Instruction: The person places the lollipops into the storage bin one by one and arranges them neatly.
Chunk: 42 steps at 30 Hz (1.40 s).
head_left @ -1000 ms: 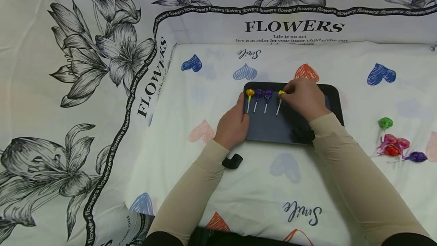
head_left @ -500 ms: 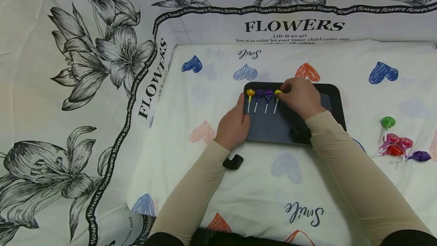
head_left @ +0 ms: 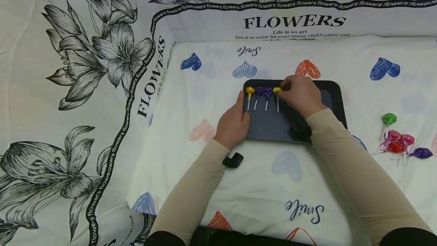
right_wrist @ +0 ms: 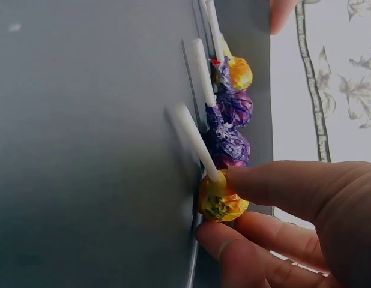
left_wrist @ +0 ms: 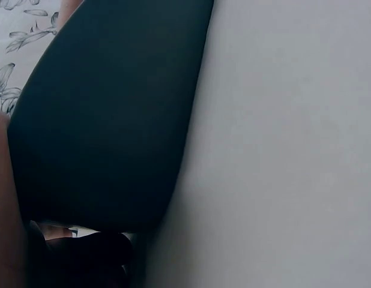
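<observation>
My right hand (head_left: 303,95) pinches a yellow-wrapped lollipop (right_wrist: 223,203) by its head between thumb and fingers, over the dark tray (head_left: 268,129). Its white stick points toward the tray's near side. To its left lie two purple lollipops (head_left: 268,91) and an orange-yellow lollipop (head_left: 250,91), side by side with heads at the tray's far edge. At the tray's left end, my left hand (head_left: 233,124) grips the rim, fingers along the outer side and thumb at the edge. The left wrist view is mostly filled by the dark tray (left_wrist: 113,120).
Right of the tray, a loose pile of lollipops lies on the white heart-print cloth (head_left: 205,177): a green one (head_left: 389,119), several pink and red ones (head_left: 396,146) and a purple one (head_left: 421,153). Beneath is a larger flower-print cloth (head_left: 191,26).
My right hand has moved the yellow lollipop left, close beside the second purple one, and its stick has swung from slanted to nearly straight. The left hand has stayed at the tray's edge.
</observation>
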Each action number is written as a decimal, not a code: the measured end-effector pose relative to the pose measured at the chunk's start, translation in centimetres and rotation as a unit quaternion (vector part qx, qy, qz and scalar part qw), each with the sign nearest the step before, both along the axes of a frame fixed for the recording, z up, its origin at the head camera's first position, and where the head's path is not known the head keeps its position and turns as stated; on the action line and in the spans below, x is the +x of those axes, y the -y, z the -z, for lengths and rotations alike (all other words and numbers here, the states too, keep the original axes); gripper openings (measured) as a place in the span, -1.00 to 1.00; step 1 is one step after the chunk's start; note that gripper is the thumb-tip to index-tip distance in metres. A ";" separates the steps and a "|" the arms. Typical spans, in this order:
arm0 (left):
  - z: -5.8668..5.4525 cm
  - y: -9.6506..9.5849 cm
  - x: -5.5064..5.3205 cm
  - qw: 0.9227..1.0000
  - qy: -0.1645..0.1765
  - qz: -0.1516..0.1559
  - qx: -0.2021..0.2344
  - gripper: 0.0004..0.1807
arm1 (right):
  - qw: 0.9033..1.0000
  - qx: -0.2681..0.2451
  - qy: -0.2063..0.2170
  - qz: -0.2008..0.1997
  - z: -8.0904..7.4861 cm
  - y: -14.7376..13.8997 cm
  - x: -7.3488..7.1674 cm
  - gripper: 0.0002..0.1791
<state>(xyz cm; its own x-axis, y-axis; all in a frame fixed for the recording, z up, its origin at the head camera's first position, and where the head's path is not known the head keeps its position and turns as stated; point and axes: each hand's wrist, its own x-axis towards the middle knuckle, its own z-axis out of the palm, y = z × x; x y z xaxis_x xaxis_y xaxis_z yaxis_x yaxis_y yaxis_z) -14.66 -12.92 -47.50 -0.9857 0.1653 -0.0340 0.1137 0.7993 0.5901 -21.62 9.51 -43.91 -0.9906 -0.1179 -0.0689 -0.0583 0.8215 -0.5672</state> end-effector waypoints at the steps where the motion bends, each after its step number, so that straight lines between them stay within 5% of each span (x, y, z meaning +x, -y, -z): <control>1: 0.0 0.0 0.0 1.000 0.000 0.000 0.000 -0.24 | 1.000 -0.001 -0.001 -0.001 0.0 0.0 0.0 -0.63; 16: -0.7 -0.3 -0.4 1.000 -0.004 0.003 -0.002 -0.23 | 1.000 0.017 -0.009 -0.006 -0.8 -0.3 0.1 -0.58; 42: -0.3 -0.2 0.1 1.000 0.014 -0.004 0.002 -0.23 | 1.000 0.007 -0.008 0.002 -0.9 -0.9 0.9 -0.58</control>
<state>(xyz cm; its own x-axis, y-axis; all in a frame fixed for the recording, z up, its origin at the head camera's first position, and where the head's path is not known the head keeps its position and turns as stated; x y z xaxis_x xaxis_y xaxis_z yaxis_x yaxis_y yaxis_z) -14.53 -12.70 -47.17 -0.9857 0.1573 -0.0603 0.0909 0.7980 0.5957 -20.76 10.46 -43.02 -0.9920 -0.1138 -0.0548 -0.0645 0.8297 -0.5544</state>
